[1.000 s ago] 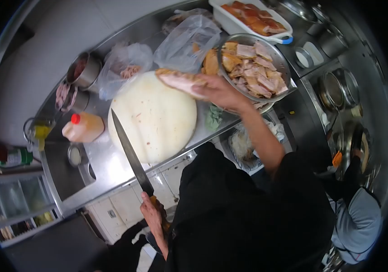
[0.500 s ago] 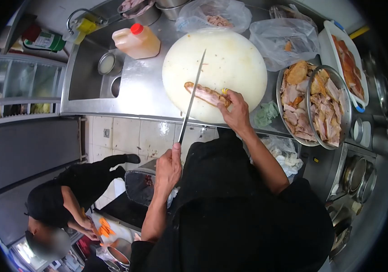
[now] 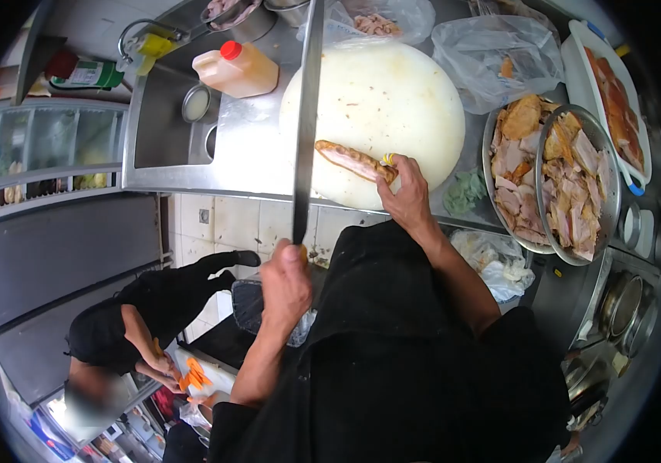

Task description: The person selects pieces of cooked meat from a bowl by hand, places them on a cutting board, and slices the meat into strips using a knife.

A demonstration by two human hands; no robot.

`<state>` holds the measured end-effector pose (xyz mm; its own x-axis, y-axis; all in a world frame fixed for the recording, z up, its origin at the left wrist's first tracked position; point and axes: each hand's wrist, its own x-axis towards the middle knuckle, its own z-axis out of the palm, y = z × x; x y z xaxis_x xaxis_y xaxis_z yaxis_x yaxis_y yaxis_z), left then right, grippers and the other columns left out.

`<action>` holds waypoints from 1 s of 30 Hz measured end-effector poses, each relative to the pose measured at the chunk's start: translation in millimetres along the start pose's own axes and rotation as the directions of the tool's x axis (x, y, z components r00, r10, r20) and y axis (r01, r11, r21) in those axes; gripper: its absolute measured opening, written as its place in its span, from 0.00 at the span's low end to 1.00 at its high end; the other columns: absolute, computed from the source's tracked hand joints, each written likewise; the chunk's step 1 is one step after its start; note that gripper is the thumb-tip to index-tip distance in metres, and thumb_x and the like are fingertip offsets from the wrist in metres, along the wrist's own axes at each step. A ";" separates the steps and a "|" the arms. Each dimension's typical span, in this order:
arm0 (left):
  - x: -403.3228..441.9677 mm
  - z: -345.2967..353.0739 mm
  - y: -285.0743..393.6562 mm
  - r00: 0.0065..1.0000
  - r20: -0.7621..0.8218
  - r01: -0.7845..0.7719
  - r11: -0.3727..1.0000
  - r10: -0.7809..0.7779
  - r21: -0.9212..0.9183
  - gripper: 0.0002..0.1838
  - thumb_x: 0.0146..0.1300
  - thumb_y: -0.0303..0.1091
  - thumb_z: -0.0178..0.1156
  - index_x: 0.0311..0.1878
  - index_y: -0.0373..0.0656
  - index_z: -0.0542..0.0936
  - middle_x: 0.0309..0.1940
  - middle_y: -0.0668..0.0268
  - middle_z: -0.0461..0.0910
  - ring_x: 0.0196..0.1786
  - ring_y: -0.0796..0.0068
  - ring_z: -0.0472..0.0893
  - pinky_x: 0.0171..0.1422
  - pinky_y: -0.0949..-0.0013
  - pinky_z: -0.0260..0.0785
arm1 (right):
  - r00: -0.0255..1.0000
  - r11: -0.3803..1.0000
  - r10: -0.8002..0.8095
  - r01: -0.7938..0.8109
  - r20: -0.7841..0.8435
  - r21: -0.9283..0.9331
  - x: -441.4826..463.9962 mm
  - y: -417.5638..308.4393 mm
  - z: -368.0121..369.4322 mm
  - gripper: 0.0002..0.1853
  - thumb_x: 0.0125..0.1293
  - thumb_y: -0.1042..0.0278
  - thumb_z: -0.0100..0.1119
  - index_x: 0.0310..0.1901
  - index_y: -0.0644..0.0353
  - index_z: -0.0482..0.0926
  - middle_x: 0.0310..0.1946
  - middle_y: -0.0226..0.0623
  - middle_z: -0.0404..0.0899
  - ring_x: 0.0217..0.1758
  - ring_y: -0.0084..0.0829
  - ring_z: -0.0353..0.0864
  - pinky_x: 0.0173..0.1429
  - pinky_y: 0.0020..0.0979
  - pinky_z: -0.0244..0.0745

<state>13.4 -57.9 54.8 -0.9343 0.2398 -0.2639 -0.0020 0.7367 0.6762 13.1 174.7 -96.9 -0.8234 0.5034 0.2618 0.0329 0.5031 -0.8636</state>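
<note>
A long knife (image 3: 307,116) stands raised, its handle wrapped by my left hand (image 3: 285,284). The blade passes in front of the left edge of a round white board (image 3: 392,85). Near the board's front edge lies a strip of browned meat (image 3: 352,160). My right hand (image 3: 407,193) grips the strip's right end, and a small yellow band shows at a finger. Right of the board is crumpled green material (image 3: 464,193). Beyond it, chopped meat (image 3: 571,181) fills two overlapping metal bowls.
A jug with a red cap (image 3: 236,71) stands beside the sink (image 3: 162,116). Plastic bags (image 3: 492,58) lie behind the board. A white tray of meat (image 3: 616,108) is at the right. At lower left, a co-worker (image 3: 141,316) bends over orange pieces on a board.
The view has swung round. My right hand has brought the meat strip down onto the board. Since half a second ago, my left hand has lifted the knife away from the meat.
</note>
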 end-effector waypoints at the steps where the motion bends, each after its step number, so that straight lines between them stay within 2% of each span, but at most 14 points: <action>1: 7.5 20.1 -33.0 0.999 0.028 0.030 0.998 -0.032 0.063 0.32 0.81 0.53 0.41 0.35 0.29 0.77 0.26 0.39 0.79 0.36 0.34 0.81 0.43 0.46 0.72 | 1.000 1.000 -0.005 0.005 -0.003 0.003 -0.3 -0.8 -0.2 0.20 0.58 0.76 0.65 0.52 0.67 0.75 0.42 0.52 0.79 0.48 0.53 0.79 0.53 0.45 0.76; 3: 12.8 28.2 -42.3 0.964 0.160 0.137 0.915 -0.211 0.380 0.36 0.80 0.56 0.40 0.35 0.27 0.80 0.32 0.32 0.80 0.45 0.27 0.79 0.49 0.40 0.71 | 1.000 1.000 -0.009 0.009 0.002 -0.002 -1.2 -0.4 1.0 0.20 0.58 0.77 0.65 0.52 0.67 0.74 0.42 0.52 0.79 0.48 0.53 0.79 0.54 0.45 0.76; 7: 14.3 -0.5 -4.6 0.944 0.146 0.231 0.907 -0.297 0.353 0.40 0.79 0.59 0.40 0.31 0.25 0.79 0.32 0.32 0.80 0.42 0.26 0.79 0.49 0.41 0.70 | 0.999 1.000 0.011 -0.012 -0.032 -0.009 -11.2 0.6 -1.6 0.22 0.56 0.77 0.65 0.53 0.67 0.73 0.43 0.50 0.78 0.47 0.52 0.78 0.55 0.45 0.76; 12: -6.8 -2.2 31.5 0.999 0.005 0.033 0.999 -0.033 -0.029 0.31 0.82 0.53 0.39 0.32 0.35 0.74 0.18 0.53 0.70 0.23 0.60 0.74 0.32 0.56 0.67 | 0.996 1.000 0.006 -0.005 -0.094 0.007 -7.3 1.9 -5.9 0.25 0.54 0.79 0.65 0.55 0.68 0.72 0.43 0.50 0.78 0.49 0.50 0.79 0.55 0.45 0.76; 13: -10.7 13.1 3.9 1.000 0.015 -0.005 0.998 0.006 -0.065 0.28 0.82 0.49 0.40 0.35 0.34 0.76 0.20 0.49 0.74 0.23 0.51 0.78 0.32 0.52 0.69 | 0.996 1.000 0.017 -0.016 -0.089 0.022 -8.3 3.1 -4.9 0.25 0.54 0.79 0.66 0.55 0.67 0.72 0.43 0.50 0.78 0.49 0.50 0.79 0.55 0.45 0.76; 15: -1.2 40.0 -17.1 0.953 0.171 -0.291 0.909 0.248 0.299 0.23 0.81 0.44 0.42 0.44 0.33 0.78 0.23 0.44 0.77 0.27 0.40 0.80 0.35 0.46 0.73 | 0.996 0.998 0.043 -0.039 -0.078 0.049 -12.7 4.8 -2.9 0.24 0.54 0.79 0.65 0.54 0.67 0.72 0.43 0.51 0.78 0.49 0.51 0.79 0.55 0.45 0.76; 16: 3.9 48.2 -34.1 0.935 0.349 -0.105 0.882 -0.070 0.459 0.20 0.80 0.40 0.44 0.55 0.33 0.76 0.28 0.38 0.80 0.35 0.33 0.81 0.39 0.40 0.74 | 0.996 0.997 0.053 -0.049 -0.077 0.060 -14.2 5.4 -1.8 0.24 0.54 0.79 0.65 0.54 0.67 0.72 0.43 0.51 0.78 0.49 0.51 0.79 0.55 0.46 0.76; 18: 5.5 39.6 -33.6 0.933 0.356 -0.151 0.843 -0.051 0.516 0.21 0.80 0.43 0.43 0.55 0.33 0.78 0.32 0.36 0.80 0.37 0.30 0.80 0.43 0.39 0.74 | 0.994 0.999 0.031 -0.028 -0.104 0.029 -2.8 6.4 -1.2 0.23 0.54 0.79 0.64 0.53 0.66 0.73 0.43 0.51 0.78 0.48 0.52 0.78 0.55 0.47 0.76; 23: -1.7 26.0 -10.5 0.933 0.251 0.143 0.908 -0.256 0.395 0.34 0.79 0.55 0.41 0.35 0.32 0.83 0.35 0.34 0.81 0.43 0.26 0.79 0.50 0.37 0.70 | 0.968 0.988 0.029 -0.066 -0.250 -0.142 11.8 19.5 -8.9 0.20 0.53 0.79 0.62 0.50 0.65 0.74 0.42 0.52 0.78 0.46 0.54 0.78 0.52 0.48 0.76; 24: -3.8 22.0 -7.5 0.937 0.232 0.170 0.922 -0.260 0.347 0.35 0.79 0.56 0.41 0.35 0.31 0.83 0.33 0.35 0.80 0.41 0.29 0.79 0.49 0.39 0.70 | 0.973 0.982 0.111 -0.139 -0.203 -0.128 18.3 21.8 -18.1 0.23 0.52 0.76 0.65 0.52 0.64 0.75 0.44 0.51 0.79 0.51 0.53 0.76 0.55 0.48 0.74; 26: -9.0 9.4 1.7 0.941 0.200 0.220 0.943 -0.273 0.248 0.37 0.79 0.59 0.42 0.33 0.30 0.81 0.28 0.38 0.79 0.37 0.34 0.81 0.45 0.42 0.70 | 0.993 0.980 -0.057 0.036 -0.104 -0.196 27.5 16.8 -22.9 0.27 0.51 0.71 0.69 0.55 0.63 0.75 0.48 0.49 0.79 0.55 0.51 0.74 0.59 0.48 0.70; 27: -11.5 5.2 -3.1 0.944 0.167 0.256 0.951 -0.285 0.176 0.38 0.79 0.60 0.41 0.32 0.29 0.80 0.26 0.41 0.79 0.34 0.40 0.80 0.43 0.45 0.70 | 0.990 0.967 -0.135 0.121 -0.048 -0.223 31.0 11.0 -25.5 0.29 0.51 0.69 0.70 0.56 0.63 0.75 0.49 0.49 0.79 0.58 0.51 0.73 0.61 0.48 0.69; 29: -16.0 -3.0 -14.3 0.941 0.111 0.317 0.948 -0.318 0.026 0.40 0.79 0.62 0.41 0.31 0.28 0.78 0.22 0.46 0.77 0.29 0.52 0.78 0.40 0.51 0.69 | 0.970 0.928 -0.223 0.241 0.096 -0.285 37.2 -1.4 -8.3 0.39 0.51 0.48 0.75 0.61 0.61 0.75 0.58 0.46 0.76 0.64 0.49 0.69 0.69 0.51 0.60; 30: -16.1 -9.0 -7.0 0.946 0.071 0.319 0.948 -0.317 -0.015 0.41 0.78 0.64 0.41 0.29 0.29 0.75 0.20 0.56 0.73 0.27 0.68 0.71 0.36 0.59 0.67 | 0.944 0.892 -0.294 0.328 0.152 -0.311 40.0 -0.6 2.6 0.37 0.52 0.46 0.74 0.60 0.60 0.76 0.56 0.44 0.77 0.63 0.46 0.70 0.67 0.50 0.60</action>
<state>25.2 -72.6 60.5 -0.8574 0.0380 -0.5133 -0.3052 0.7654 0.5666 -21.2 192.7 -87.0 -0.8729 0.2206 0.4353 -0.0643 0.8322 -0.5507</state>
